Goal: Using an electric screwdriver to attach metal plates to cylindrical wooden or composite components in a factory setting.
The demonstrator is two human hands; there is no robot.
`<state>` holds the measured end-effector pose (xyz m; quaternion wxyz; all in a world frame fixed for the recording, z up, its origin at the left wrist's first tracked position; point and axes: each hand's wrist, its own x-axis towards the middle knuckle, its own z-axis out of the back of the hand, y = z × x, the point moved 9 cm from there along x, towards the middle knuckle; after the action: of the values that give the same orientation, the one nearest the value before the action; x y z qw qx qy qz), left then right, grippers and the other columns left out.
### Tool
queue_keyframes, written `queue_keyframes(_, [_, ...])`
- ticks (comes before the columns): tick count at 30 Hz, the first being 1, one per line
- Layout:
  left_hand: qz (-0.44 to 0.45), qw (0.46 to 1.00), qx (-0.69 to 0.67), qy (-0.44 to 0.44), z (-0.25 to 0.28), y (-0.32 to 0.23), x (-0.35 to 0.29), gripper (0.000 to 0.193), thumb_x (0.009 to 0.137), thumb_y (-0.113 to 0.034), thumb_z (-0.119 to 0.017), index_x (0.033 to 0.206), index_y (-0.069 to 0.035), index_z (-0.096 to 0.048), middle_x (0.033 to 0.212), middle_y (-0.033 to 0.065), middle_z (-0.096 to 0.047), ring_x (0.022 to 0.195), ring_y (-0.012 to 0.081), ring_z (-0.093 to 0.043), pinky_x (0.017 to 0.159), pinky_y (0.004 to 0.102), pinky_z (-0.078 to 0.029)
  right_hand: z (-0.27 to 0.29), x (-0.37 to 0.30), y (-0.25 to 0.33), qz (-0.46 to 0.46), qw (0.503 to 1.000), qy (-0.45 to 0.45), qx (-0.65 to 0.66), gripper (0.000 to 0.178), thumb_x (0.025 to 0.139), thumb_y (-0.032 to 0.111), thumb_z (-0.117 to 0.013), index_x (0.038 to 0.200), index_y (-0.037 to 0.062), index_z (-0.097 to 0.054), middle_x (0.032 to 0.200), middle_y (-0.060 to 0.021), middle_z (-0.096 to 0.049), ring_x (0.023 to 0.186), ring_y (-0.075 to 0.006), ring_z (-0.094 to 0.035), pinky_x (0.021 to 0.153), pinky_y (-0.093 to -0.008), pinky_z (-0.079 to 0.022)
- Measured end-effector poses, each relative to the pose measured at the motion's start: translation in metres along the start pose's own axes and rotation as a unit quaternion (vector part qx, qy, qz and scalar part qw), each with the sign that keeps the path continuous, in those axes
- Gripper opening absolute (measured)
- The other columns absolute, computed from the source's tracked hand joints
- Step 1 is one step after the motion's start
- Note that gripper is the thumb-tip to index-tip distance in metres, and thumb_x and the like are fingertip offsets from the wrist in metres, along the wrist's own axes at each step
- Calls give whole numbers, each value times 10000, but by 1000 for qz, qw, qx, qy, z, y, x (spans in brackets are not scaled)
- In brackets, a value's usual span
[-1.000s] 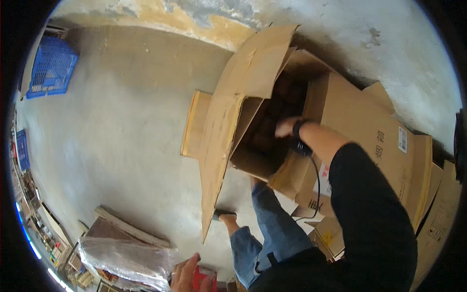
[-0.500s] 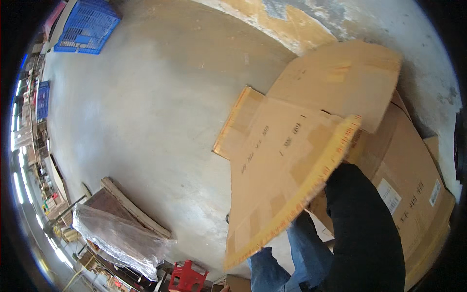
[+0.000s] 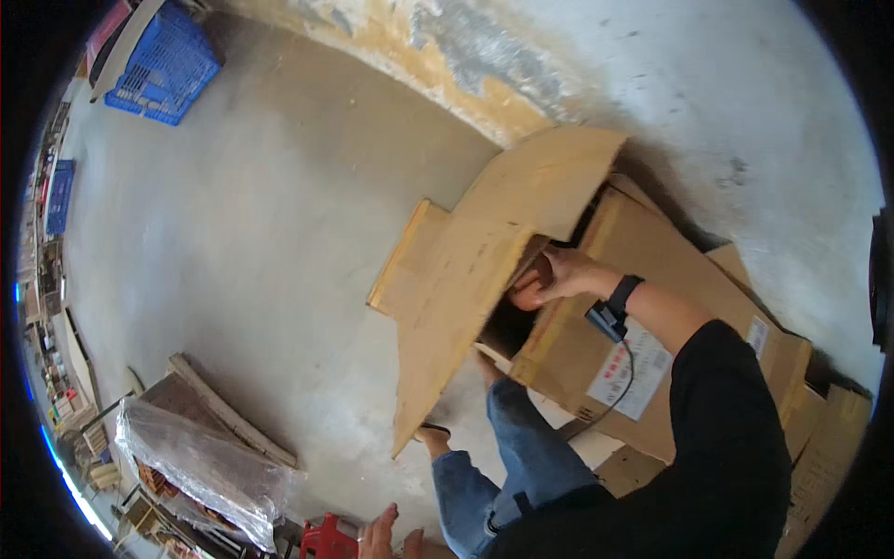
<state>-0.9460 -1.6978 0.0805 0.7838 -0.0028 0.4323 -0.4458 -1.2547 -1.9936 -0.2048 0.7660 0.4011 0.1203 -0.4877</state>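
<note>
A large cardboard box (image 3: pixel 619 279) lies at the right with a wide opening on its left side. Its big cardboard flap (image 3: pixel 466 289) stands out over the floor, taped along the edges. My right hand (image 3: pixel 559 277) is at the dark opening, behind the flap's edge. Its fingers are curled round something brown that I cannot make out, partly hidden by the hand. A black strap with a small device is on that wrist, and a cable hangs from it. Low in the picture, my left hand (image 3: pixel 380 536) is partly cut off, its fingers apart and holding nothing.
A red plastic stool (image 3: pixel 326 538) stands beside my left hand. Left of it is a plastic-wrapped piece of furniture (image 3: pixel 200 456) with a wooden rail. A blue crate (image 3: pixel 166 65) sits at the far left. More cardboard (image 3: pixel 832 466) lies at the right, and a peeling wall (image 3: pixel 447 65) rises behind.
The flap has swung left and tilted more edge-on. My right hand, hidden behind it before, now shows at the box opening. More of my left hand has come into view.
</note>
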Motion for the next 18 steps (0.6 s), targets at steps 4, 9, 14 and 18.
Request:
queue_keyframes(4, [-71,997,-25,-27,24,-35,-18,402,908,-167,-648,1255,13,-555,1128,209,-628,1028,367,-594,897,427,-470,75,-108,64,-33,989,-121,84,828,625,273,-832,1296,-10,-438,1158,-243,-583,1090,-402,-567,955,-452,-451])
queue_keyframes(9, [-162,984,-53,-51,27,-53,-38,460,912,-199,-659,1312,-14,-528,1130,211,-628,1039,334,-602,905,432,-473,166,-212,148,67,943,-324,33,790,647,196,-823,1312,52,-420,1234,-189,-518,1139,-383,-499,959,-461,-426])
queue_keyframes(14, [-192,969,-151,-40,38,-93,-36,674,806,-110,-763,1391,-38,-437,1148,159,-639,993,235,-643,823,352,-541,214,-276,256,243,906,-344,49,799,649,182,-836,1322,65,-421,1247,-169,-509,1141,-373,-493,955,-440,-423])
queue_keyframes(18, [-217,921,-306,-101,78,-86,-73,913,766,-109,-815,1485,-51,-255,1277,197,-559,1084,251,-607,863,367,-527,189,-300,355,347,857,-177,337,758,718,169,-817,1344,48,-408,1279,-110,-512,1201,-281,-488,1031,-402,-372])
